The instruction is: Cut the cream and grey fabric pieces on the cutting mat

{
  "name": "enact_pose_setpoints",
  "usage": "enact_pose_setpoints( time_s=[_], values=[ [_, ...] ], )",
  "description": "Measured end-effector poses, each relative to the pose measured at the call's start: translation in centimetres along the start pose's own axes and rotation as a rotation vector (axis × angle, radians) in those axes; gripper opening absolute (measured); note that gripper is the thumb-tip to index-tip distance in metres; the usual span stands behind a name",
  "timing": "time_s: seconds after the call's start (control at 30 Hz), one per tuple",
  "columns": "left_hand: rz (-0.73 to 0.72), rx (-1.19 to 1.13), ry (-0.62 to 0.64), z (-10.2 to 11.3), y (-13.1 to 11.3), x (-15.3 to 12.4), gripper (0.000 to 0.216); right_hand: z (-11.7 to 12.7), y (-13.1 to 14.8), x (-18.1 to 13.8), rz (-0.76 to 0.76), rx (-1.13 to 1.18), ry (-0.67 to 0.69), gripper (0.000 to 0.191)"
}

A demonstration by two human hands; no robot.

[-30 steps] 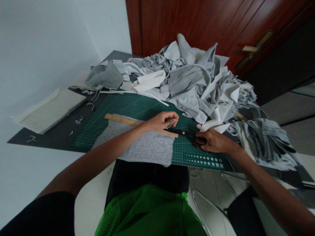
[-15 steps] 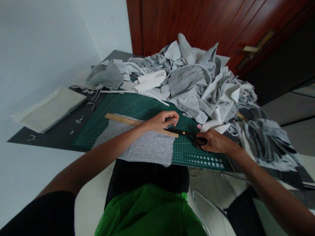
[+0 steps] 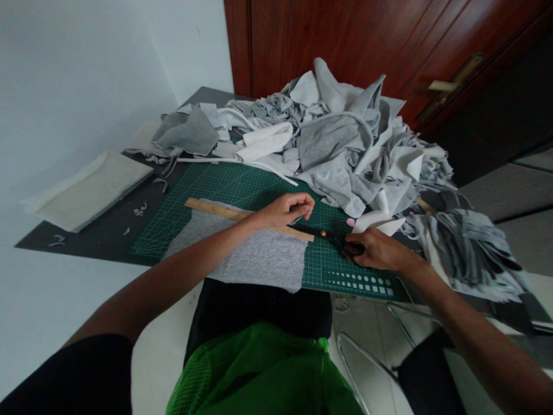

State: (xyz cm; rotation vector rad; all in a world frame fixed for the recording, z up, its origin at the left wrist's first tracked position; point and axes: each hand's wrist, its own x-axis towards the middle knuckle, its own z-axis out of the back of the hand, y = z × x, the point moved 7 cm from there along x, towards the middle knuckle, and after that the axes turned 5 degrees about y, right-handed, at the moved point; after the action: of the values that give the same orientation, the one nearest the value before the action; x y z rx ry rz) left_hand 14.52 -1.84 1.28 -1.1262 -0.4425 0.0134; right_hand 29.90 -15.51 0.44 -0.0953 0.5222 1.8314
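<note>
A grey fabric piece (image 3: 254, 256) lies on a green cutting mat (image 3: 224, 187), its near edge hanging over the table. A wooden ruler (image 3: 216, 208) runs along the fabric's far edge. My left hand (image 3: 286, 209) is closed in a pinch on the fabric's upper right corner, just over the ruler's right end. My right hand (image 3: 375, 249) grips the handles of black scissors (image 3: 330, 237), whose blades point left toward the pinched corner.
A big heap of grey and white fabric scraps (image 3: 337, 138) covers the back and right of the table. A folded cream cloth (image 3: 88, 190) lies at the left. Small offcuts (image 3: 139, 211) dot the dark tabletop. A wooden door (image 3: 367, 40) stands behind.
Almost nothing differs. Both hands stay in place on the fabric corner and the scissors; the view has shifted very slightly.
</note>
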Motion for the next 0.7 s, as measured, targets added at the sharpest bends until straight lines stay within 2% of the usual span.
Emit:
enact_pose_setpoints(
  time_s=[0.37,0.57,0.7],
  values=[
    [-0.013,-0.173,-0.132,1.2,0.5,0.2,0.037,0.1,0.3,-0.2,-0.013,-0.011,0.003,0.010],
    [-0.024,-0.199,-0.130,1.3,0.5,0.2,0.036,0.2,0.4,-0.1,-0.010,-0.001,0.020,0.004],
    [-0.028,-0.196,-0.122,1.4,0.7,0.1,0.034,0.1,0.3,0.2,0.002,0.000,0.019,0.010]
  ],
)
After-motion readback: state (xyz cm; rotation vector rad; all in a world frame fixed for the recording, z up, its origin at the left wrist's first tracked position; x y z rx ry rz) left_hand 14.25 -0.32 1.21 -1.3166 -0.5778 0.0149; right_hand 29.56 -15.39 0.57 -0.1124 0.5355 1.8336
